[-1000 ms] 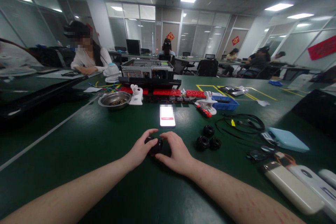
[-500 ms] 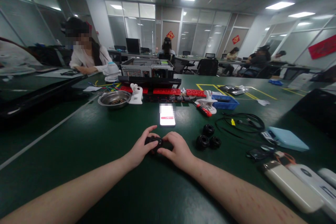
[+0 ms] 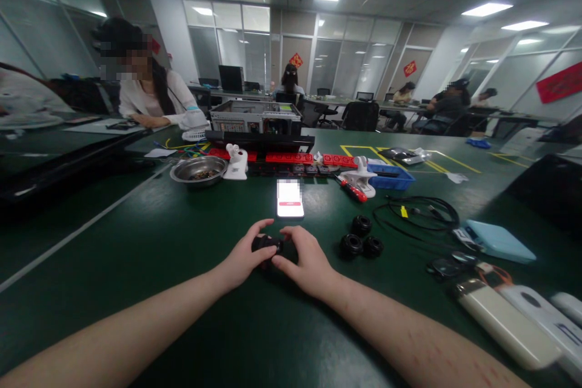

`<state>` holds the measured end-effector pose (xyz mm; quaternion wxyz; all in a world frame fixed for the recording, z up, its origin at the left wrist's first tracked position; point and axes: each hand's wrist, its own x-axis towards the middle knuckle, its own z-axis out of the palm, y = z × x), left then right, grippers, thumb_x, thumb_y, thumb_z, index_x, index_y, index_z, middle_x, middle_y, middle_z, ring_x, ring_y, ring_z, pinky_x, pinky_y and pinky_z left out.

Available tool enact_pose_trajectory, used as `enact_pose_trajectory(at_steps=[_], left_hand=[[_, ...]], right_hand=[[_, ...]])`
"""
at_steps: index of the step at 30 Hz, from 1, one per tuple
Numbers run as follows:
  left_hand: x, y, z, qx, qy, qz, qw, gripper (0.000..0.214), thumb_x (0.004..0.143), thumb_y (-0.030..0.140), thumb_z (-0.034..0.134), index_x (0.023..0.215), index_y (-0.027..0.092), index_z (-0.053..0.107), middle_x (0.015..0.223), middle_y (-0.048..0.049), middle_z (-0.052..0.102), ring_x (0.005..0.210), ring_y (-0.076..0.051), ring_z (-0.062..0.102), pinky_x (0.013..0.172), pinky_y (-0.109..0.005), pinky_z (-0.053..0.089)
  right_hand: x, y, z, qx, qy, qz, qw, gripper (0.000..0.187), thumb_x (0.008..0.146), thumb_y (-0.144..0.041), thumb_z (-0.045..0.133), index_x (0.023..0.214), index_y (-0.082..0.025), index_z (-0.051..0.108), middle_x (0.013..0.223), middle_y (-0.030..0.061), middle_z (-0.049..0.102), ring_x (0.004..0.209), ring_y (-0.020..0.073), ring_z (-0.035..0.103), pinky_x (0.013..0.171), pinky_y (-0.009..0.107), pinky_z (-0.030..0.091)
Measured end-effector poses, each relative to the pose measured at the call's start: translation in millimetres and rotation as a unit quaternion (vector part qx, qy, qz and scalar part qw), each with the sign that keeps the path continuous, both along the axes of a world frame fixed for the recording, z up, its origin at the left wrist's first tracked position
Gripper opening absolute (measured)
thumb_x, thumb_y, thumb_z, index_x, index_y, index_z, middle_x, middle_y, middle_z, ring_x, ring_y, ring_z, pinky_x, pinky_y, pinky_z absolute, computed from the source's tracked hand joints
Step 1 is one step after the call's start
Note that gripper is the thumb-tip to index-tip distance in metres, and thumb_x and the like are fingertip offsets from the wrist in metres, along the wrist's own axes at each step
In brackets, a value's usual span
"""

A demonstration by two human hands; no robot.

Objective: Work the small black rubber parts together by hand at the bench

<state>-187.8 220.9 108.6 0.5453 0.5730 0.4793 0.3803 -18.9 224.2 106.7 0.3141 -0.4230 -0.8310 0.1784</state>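
In front of the phone, my left hand is closed on a small black object, its thumb across the near side. Fingers cover most of the object, so its kind is unclear. My right hand curves beside its right end, thumb and forefinger apart with a dark gap between them. Whether the right thumb tip touches the object I cannot tell. To the right of my right hand, three black tyre-like wheels lie close together on the green table.
Behind the phone are a metal bowl, white stands, a red-handled screwdriver, a blue tray and an opened computer case. Cables, a light-blue box and a cream power bank lie right. A person sits at far left.
My right forefinger has lifted and spread away from the black object. My left hand keeps its hold, nearly still. The person at left has leaned slightly.
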Motion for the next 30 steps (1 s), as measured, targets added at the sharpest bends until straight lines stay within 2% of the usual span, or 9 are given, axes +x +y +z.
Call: enact_pose_trajectory(at_steps=[3, 5, 8, 13, 18, 23, 27, 30], left_hand=[[0, -2, -0.4, 0.009, -0.013, -0.012, 1.0, 0.058, 0.069, 0.027, 0.057, 0.12, 0.023, 0.03, 0.091, -0.0016, 0.045, 0.068, -0.013, 0.05, 0.06, -0.027, 0.044], [-1, -2, -1.2, 0.024, -0.021, -0.021, 0.999, 0.062, 0.068, 0.026, 0.058, 0.122, 0.023, 0.028, 0.094, -0.0021, 0.046, 0.07, -0.014, 0.05, 0.063, -0.028, 0.044], [-2, -2, -2.6, 0.037, -0.03, -0.035, 0.998, 0.063, 0.067, 0.022, 0.057, 0.122, 0.023, 0.028, 0.097, -0.0032, 0.046, 0.078, -0.016, 0.051, 0.067, -0.03, 0.043], [-4, 0, -3.7, 0.002, -0.079, -0.036, 0.996, 0.059, 0.066, 0.018, 0.049, 0.121, 0.024, 0.031, 0.101, -0.0043, 0.045, 0.082, -0.018, 0.05, 0.066, -0.029, 0.043], [-4, 1, -3.2, -0.024, -0.063, -0.018, 0.998, 0.048, 0.077, 0.038, 0.043, 0.121, 0.023, 0.031, 0.093, -0.0041, 0.046, 0.072, -0.017, 0.054, 0.062, -0.031, 0.045], [-1, 3, -2.6, -0.013, 0.012, 0.011, 1.0, 0.046, 0.073, 0.038, 0.052, 0.114, 0.022, 0.04, 0.089, -0.0035, 0.05, 0.072, -0.019, 0.055, 0.061, -0.033, 0.047], [1, 0, 1.7, -0.004, 0.009, 0.023, 1.0, 0.045, 0.072, 0.033, 0.053, 0.113, 0.022, 0.041, 0.089, -0.0028, 0.051, 0.079, -0.02, 0.055, 0.065, -0.032, 0.047], [1, -1, 4.1, -0.027, -0.026, 0.031, 0.999, 0.049, 0.07, 0.029, 0.053, 0.116, 0.022, 0.036, 0.09, -0.0023, 0.049, 0.072, -0.018, 0.056, 0.058, -0.03, 0.046]], right_hand=[[0, 4, -1.6, -0.02, -0.02, -0.007, 1.0, 0.024, 0.082, -0.039, 0.045, 0.085, -0.017, 0.054, 0.079, 0.0029, 0.056, 0.074, 0.0161, 0.049, 0.068, 0.03, 0.036], [0, 6, -2.7, -0.02, -0.04, 0.001, 0.999, 0.027, 0.084, -0.038, 0.041, 0.073, -0.016, 0.054, 0.069, 0.0008, 0.055, 0.068, 0.0144, 0.048, 0.064, 0.028, 0.034], [-1, 7, -4.0, -0.021, -0.052, 0.003, 0.998, 0.031, 0.085, -0.037, 0.041, 0.066, -0.016, 0.053, 0.064, -0.0003, 0.054, 0.063, 0.0129, 0.046, 0.06, 0.026, 0.032], [0, 6, -3.2, -0.017, -0.017, 0.001, 1.0, 0.022, 0.079, -0.037, 0.052, 0.079, -0.016, 0.055, 0.071, 0.0013, 0.055, 0.067, 0.0142, 0.049, 0.061, 0.026, 0.036], [0, 1, -1.1, 0.018, 0.003, 0.019, 1.0, 0.034, 0.069, -0.031, 0.065, 0.096, -0.016, 0.051, 0.089, 0.0052, 0.056, 0.083, 0.0183, 0.05, 0.074, 0.032, 0.039], [-1, -2, 0.7, 0.022, -0.012, 0.032, 0.999, 0.035, 0.068, -0.029, 0.064, 0.098, -0.019, 0.049, 0.092, 0.005, 0.056, 0.086, 0.0193, 0.05, 0.076, 0.034, 0.038], [-1, -3, 2.0, 0.002, -0.001, -0.017, 1.0, 0.047, 0.066, -0.042, 0.063, 0.102, -0.018, 0.046, 0.092, 0.0055, 0.054, 0.083, 0.0199, 0.05, 0.074, 0.034, 0.038], [-1, 0, 0.7, -0.015, -0.001, -0.046, 0.999, 0.029, 0.077, -0.041, 0.051, 0.093, -0.017, 0.05, 0.084, 0.0039, 0.054, 0.077, 0.0173, 0.049, 0.068, 0.031, 0.037]])
